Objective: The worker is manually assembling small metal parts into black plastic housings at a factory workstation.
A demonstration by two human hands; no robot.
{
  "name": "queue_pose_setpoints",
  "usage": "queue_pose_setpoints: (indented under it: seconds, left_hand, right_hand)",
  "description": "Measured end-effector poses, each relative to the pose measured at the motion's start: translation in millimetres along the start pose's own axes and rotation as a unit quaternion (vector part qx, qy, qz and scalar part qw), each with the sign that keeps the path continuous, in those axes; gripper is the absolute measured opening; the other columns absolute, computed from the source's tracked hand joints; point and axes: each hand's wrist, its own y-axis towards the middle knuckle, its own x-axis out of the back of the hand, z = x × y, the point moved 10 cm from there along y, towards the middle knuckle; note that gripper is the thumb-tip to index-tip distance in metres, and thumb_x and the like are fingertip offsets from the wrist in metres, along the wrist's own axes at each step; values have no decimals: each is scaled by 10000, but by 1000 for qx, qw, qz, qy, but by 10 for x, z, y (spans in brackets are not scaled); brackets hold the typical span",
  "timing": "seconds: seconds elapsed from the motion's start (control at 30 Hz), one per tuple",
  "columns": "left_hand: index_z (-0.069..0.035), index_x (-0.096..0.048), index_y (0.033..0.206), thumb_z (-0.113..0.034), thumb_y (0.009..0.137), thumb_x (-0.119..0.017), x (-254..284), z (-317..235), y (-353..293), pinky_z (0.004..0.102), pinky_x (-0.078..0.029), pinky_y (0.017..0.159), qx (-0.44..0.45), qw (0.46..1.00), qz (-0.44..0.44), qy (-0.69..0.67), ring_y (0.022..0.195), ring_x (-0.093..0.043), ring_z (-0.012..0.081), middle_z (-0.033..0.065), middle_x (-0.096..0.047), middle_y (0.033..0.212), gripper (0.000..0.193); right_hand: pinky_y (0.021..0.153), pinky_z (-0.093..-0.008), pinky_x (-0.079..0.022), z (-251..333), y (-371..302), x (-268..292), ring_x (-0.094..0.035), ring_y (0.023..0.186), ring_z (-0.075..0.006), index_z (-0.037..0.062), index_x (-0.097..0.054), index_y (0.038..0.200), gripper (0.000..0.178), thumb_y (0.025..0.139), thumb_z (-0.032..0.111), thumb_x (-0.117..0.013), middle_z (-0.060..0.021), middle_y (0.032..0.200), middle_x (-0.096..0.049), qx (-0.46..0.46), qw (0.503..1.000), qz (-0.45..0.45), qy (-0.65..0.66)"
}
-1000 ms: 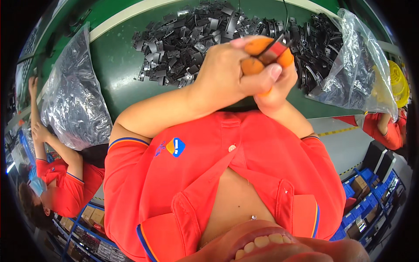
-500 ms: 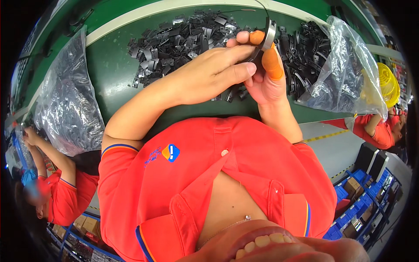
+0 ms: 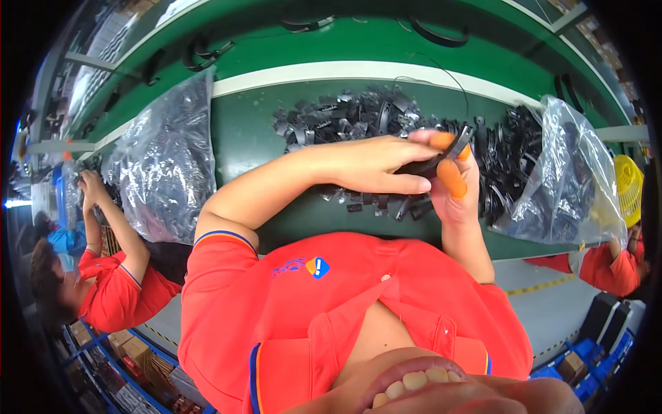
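My left hand (image 3: 379, 164) and my right hand (image 3: 457, 196) meet above the front of a pile of black parts, closed on one black curved headband (image 3: 455, 146). My left thumb and fingers lie along its lower part. On the right hand, orange finger cots (image 3: 452, 179) cover some fingertips, which pinch the band from both sides near its upper end. A thin black wire (image 3: 463, 90) loops up behind the hands; whether it joins the band I cannot tell. My fingers hide part of the band.
Small black plastic parts (image 3: 324, 124) are heaped on the green table (image 3: 241, 145). Clear plastic bags lie left (image 3: 165, 165) and right (image 3: 562, 179). Beyond a pale rail (image 3: 331, 72), black headbands (image 3: 441, 34) rest on a green surface. A yellow basket (image 3: 627, 190) stands right. Co-workers sit on both sides.
The view has tilted up, showing more of the green surface beyond the rail. The headband has turned in my hands, and its shiny face no longer shows. Both hands still grip it.
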Motion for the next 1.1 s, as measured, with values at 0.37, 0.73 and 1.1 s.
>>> queue_pose_setpoints:
  seconds: [0.37,0.73,1.1]
  left_hand:
    - [-58,-603,1013,-175,709,-576,1736,916,695,433,-456,796,-29,831,-200,518,909,-586,313,148,-614,981,328]
    - [-39,-586,1066,-582,729,-487,3558,2821,-1073,443,-423,880,497,643,-388,434,1024,-571,295,176,-605,1063,646]
    - [8,-446,821,-18,818,-577,3058,613,-958,294,-492,587,-199,724,-647,-132,608,-575,170,167,-624,790,134]
  right_hand:
    - [828,-281,-421,351,-47,634,-557,913,-168,-2,-342,1302,431,904,102,-473,-138,1192,-484,142,948,-251,-133]
    - [670,-217,-419,768,-201,1106,-509,721,-86,30,-587,1046,227,828,89,-602,-35,903,-575,45,810,-271,-518]
    - [778,-372,-381,538,156,696,-530,929,-255,61,-651,792,200,685,214,-723,-63,1025,-575,81,591,-131,-792]
